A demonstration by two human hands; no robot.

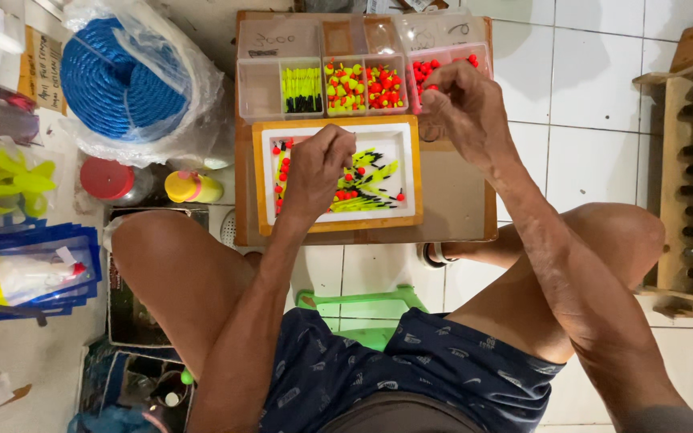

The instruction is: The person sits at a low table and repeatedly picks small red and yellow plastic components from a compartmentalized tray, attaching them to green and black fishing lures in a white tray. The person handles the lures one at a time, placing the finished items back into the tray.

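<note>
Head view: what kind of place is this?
Probably a small home workshop or shop floor for fishing tackle. The person sits low over a tiled floor, sorting small bright floats in a white tray and a clear compartment box; a coil of blue rope and packaged goods lie alongside.

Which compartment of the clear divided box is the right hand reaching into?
The rightmost compartment, filled with red beads. The right hand hovers over it, while the others hold yellow-and-black pieces or mixed yellow and red beads.

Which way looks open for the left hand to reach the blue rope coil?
Probably yes: the left hand is over the white tray, and nothing tall stands between it and the bagged rope coil up-left.
</note>
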